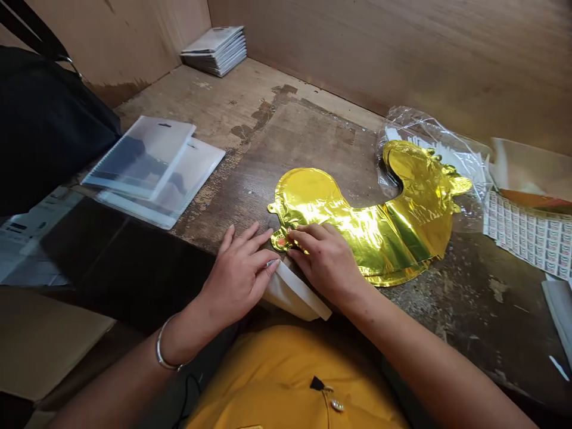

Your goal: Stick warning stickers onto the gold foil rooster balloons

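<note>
A flat gold foil balloon in a curved shape lies on the worn wooden table. My right hand bends over its lower left end, thumb and fingers closed on the foil beside a small tab with a reddish mark. Close by on the left, my left hand pinches the upper edge of a white sheet between thumb and forefinger. Its other fingers stretch toward the tab. The sheet hangs over the table's front edge, partly hidden behind my hands.
Two clear plastic sleeves lie at left, near a black bag. A stack of packets stands in the back corner. A clear bag of white strips and printed label sheets lie right. An open cardboard box is lower left.
</note>
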`<state>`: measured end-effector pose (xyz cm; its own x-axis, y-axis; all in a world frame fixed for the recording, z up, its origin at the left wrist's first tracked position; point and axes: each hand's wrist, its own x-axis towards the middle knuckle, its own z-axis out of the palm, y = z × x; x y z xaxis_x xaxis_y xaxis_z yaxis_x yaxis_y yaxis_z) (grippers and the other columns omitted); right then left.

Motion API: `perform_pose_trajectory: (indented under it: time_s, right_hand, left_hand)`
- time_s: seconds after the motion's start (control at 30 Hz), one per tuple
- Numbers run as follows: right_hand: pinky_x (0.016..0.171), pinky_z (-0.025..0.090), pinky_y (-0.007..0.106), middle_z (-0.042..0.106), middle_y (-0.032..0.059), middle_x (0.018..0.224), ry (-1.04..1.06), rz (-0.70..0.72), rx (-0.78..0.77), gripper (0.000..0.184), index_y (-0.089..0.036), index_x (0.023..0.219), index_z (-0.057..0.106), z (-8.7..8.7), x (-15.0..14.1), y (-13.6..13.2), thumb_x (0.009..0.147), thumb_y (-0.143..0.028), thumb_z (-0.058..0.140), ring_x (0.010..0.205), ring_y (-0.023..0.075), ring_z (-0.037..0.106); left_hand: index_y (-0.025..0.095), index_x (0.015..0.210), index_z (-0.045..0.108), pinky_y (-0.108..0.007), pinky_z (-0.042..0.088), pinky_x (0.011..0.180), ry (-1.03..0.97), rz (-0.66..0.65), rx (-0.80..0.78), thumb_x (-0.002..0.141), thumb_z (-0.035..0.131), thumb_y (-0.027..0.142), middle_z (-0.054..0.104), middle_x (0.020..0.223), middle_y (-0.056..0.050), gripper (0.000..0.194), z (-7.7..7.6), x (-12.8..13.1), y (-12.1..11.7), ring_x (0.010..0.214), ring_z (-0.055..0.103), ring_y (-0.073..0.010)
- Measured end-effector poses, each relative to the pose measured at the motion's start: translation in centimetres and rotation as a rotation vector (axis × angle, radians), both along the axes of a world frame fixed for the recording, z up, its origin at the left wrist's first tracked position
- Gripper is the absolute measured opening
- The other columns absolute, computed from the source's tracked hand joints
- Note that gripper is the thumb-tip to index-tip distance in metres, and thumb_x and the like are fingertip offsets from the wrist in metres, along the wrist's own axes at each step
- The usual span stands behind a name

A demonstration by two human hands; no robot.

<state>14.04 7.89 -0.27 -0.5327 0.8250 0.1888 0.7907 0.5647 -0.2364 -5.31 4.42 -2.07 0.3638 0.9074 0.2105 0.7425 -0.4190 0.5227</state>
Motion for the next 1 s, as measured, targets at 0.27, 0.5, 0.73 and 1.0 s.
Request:
perform_pose_trajectory:
  time_s: [0.27, 0.5, 0.73, 1.0]
  right_hand:
    - [0.071, 0.044, 0.031, 0.066, 0.0088, 0.081, -0.067, 0.065, 0.103, 0.024, -0.015, 0.084, 0.069, -0.8, -0.5, 0.8, 0.093, -0.015, 0.046, 0.074, 0.0189, 0.055]
    - [0.069, 0.043, 0.026, 0.066, 0.0073, 0.081, 0.073, -0.062, -0.127, 0.014, -0.015, 0.080, 0.067, 0.5, -0.5, 2.1, 0.083, -0.011, 0.053, 0.076, 0.0171, 0.059]
    - [0.057, 0.031, 0.023, 0.054, -0.0007, 0.059, 0.141, -0.186, -0.242, 0.021, -0.017, 0.056, 0.056, 1.1, -0.2, 3.2, 0.075, -0.017, 0.064, 0.057, 0.0106, 0.044]
    - [0.050, 0.022, 0.024, 0.032, -0.0057, 0.052, 0.384, -0.208, -0.514, 0.044, -0.019, 0.052, 0.039, 0.7, 0.3, 4.8, 0.088, -0.043, 0.048, 0.051, 0.0080, 0.029]
  left_hand:
    - [0.023, 0.093, 0.070, -0.065, 0.020, 0.111, -0.045, -0.055, -0.051, 0.093, 0.048, 0.027, 0.061, 0.131, -0.007, 0.022, 0.2, 0.1, 0.0, 0.131, 0.047, -0.0288]
    - [0.023, 0.095, 0.070, -0.065, 0.023, 0.109, -0.032, -0.009, -0.022, 0.093, 0.050, 0.028, 0.055, 0.138, -0.011, 0.021, 0.2, 0.6, 0.1, 0.130, 0.048, -0.0302]
    - [0.024, 0.096, 0.070, -0.062, 0.021, 0.111, 0.002, 0.014, -0.059, 0.093, 0.048, 0.029, 0.056, 0.137, -0.009, 0.022, 0.4, 0.7, 0.2, 0.132, 0.047, -0.0280]
    - [0.023, 0.096, 0.069, -0.063, 0.022, 0.110, 0.000, 0.008, -0.129, 0.094, 0.046, 0.029, 0.042, 0.148, -0.012, 0.024, 1.5, 0.6, 0.4, 0.135, 0.041, -0.0291]
